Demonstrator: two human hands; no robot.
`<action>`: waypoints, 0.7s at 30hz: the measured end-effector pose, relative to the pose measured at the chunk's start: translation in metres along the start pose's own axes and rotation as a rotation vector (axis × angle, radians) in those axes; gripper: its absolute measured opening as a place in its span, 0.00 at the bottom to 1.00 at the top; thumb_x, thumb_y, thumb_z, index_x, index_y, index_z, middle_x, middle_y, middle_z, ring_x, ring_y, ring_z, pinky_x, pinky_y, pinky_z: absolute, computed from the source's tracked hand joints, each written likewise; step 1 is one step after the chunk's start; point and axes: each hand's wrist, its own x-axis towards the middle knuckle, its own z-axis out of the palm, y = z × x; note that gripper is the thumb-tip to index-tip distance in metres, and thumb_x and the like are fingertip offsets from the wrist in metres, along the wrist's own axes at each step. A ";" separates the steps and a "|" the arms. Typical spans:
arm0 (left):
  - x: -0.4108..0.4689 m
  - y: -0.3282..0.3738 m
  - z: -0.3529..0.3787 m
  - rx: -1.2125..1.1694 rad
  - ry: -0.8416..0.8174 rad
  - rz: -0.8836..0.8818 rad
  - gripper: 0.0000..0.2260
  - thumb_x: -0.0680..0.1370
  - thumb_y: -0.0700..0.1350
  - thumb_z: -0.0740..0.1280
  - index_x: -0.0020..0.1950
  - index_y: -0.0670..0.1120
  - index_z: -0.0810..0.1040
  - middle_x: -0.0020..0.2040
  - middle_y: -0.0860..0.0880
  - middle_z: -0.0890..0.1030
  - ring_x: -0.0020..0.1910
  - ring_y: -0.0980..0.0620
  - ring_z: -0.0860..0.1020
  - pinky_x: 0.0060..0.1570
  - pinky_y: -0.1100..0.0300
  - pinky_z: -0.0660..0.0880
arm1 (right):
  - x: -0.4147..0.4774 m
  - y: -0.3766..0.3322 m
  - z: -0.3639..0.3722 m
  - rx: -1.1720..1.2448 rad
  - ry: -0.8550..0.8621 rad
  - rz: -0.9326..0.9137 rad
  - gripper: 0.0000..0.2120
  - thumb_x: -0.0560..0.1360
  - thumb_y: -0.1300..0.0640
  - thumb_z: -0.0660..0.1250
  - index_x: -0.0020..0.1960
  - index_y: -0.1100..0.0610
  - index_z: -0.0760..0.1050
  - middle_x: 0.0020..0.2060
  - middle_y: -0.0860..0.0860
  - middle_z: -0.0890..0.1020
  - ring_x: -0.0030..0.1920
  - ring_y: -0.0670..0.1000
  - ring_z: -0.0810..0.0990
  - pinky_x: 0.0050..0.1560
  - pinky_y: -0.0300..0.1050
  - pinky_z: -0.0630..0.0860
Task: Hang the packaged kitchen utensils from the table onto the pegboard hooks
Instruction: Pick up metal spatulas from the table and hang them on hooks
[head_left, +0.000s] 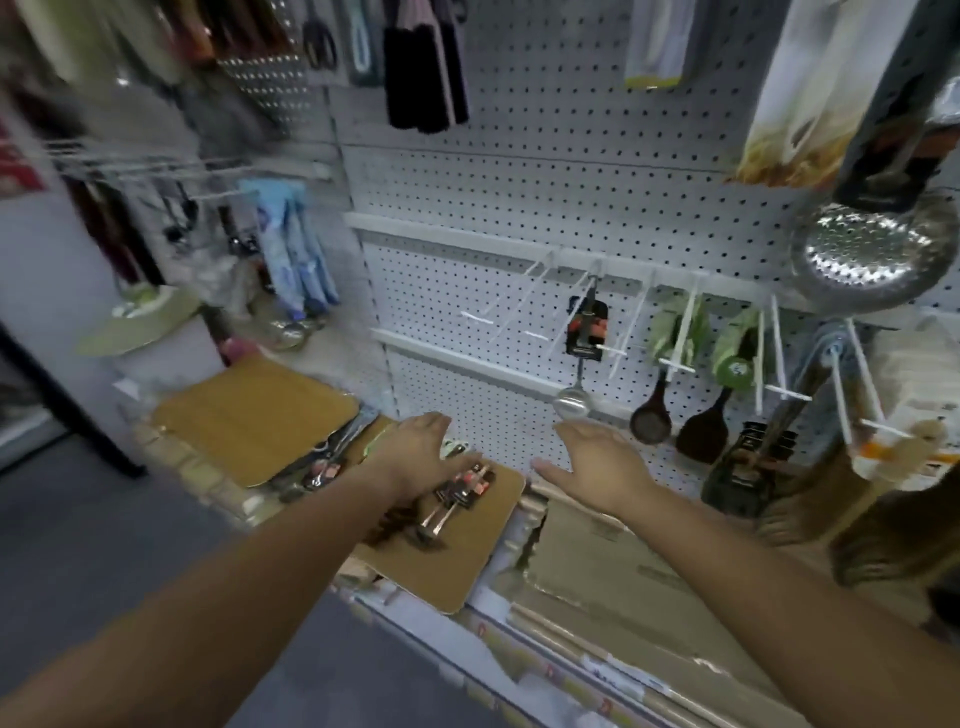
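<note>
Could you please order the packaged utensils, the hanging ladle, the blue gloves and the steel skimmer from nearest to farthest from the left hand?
From the left hand:
1. Packaged utensils, directly beneath it.
2. Hanging ladle, up to the right.
3. Blue gloves, hanging up to the left.
4. Steel skimmer, far upper right.

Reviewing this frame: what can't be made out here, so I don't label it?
All in the head view:
- Packaged utensils on the table: print too small and blurred. The left hand covers part of the pile, so the count is unclear.
- Goods on the left racks: smeared by motion blur.
- Hung ladle: card label too small to read.
- Strainer: its packaging runs off the top edge.
</note>
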 end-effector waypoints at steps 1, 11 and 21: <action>-0.006 -0.016 -0.001 0.007 0.006 -0.010 0.50 0.68 0.79 0.40 0.78 0.45 0.61 0.78 0.45 0.63 0.75 0.46 0.63 0.74 0.49 0.61 | 0.006 -0.018 0.001 0.002 -0.008 -0.018 0.38 0.78 0.29 0.54 0.79 0.53 0.60 0.77 0.53 0.65 0.76 0.55 0.64 0.75 0.51 0.59; -0.054 -0.204 0.004 -0.014 0.016 -0.123 0.41 0.74 0.75 0.48 0.79 0.48 0.59 0.78 0.48 0.62 0.74 0.45 0.64 0.72 0.50 0.63 | 0.078 -0.203 0.038 -0.037 -0.078 -0.123 0.37 0.78 0.29 0.53 0.78 0.52 0.60 0.77 0.53 0.67 0.75 0.55 0.66 0.75 0.51 0.60; -0.077 -0.351 0.032 -0.024 -0.105 -0.155 0.40 0.76 0.73 0.48 0.78 0.47 0.58 0.78 0.46 0.61 0.76 0.44 0.61 0.74 0.46 0.59 | 0.129 -0.336 0.090 -0.033 -0.148 -0.104 0.37 0.78 0.30 0.54 0.78 0.54 0.61 0.76 0.55 0.67 0.75 0.57 0.67 0.74 0.53 0.63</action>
